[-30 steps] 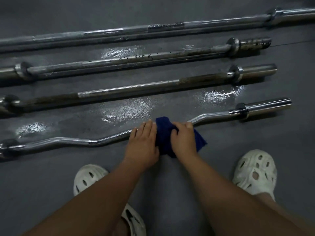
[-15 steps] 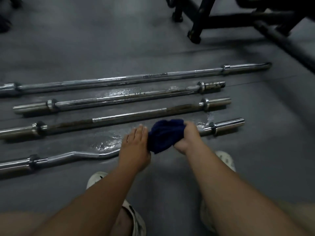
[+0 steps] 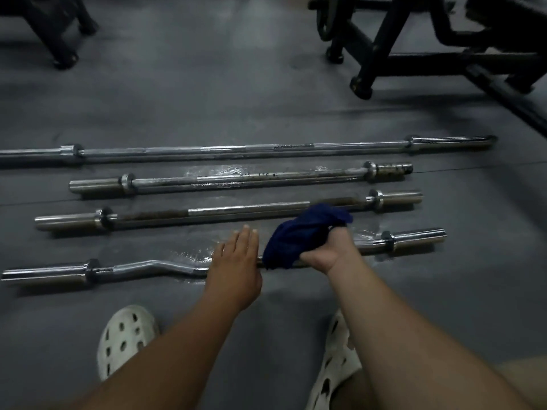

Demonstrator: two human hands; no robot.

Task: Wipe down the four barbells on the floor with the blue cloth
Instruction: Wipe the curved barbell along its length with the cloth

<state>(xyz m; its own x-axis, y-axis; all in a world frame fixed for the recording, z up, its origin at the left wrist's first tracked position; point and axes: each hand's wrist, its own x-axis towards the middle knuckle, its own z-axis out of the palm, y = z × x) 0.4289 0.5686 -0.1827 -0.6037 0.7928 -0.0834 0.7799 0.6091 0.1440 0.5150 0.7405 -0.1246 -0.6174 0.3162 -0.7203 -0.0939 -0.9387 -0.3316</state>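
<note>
Four barbells lie side by side on the dark gym floor [image 3: 207, 99]: a long straight bar [image 3: 225, 150] farthest off, two shorter straight bars [image 3: 236, 180] [image 3: 248, 209] in the middle, and nearest the person a chrome curl bar [image 3: 142, 266] with a kinked shaft. The right hand [image 3: 328, 250] is clenched round the bunched blue cloth [image 3: 299, 235], whose lower edge meets the curl bar's shaft right of centre, while its upper folds overlap the next bar in this view; whether the cloth wraps the shaft or only touches it I cannot tell. The left hand [image 3: 236, 261] lies flat, fingers straight and together, on the same shaft just beside the cloth, grasping nothing. Wet patches [image 3: 195, 254] shine on the floor around the near bar and by the second bar, so I judge the steel to be slick. The bars look heavy and stiff, and being round they may roll under a sideways push; pressing down on the shaft with the flat hand close to the cloth seems the sound way to steady one. The cloth is soft and light and would work best folded right round the shaft and drawn along it toward the collars. The third bar shows dark, rusty-looking stretches that may drag at the fabric. White perforated clogs [image 3: 124, 335] stand near the curl bar, and black machine frames [image 3: 414, 57] stand well apart beyond the barbells
</note>
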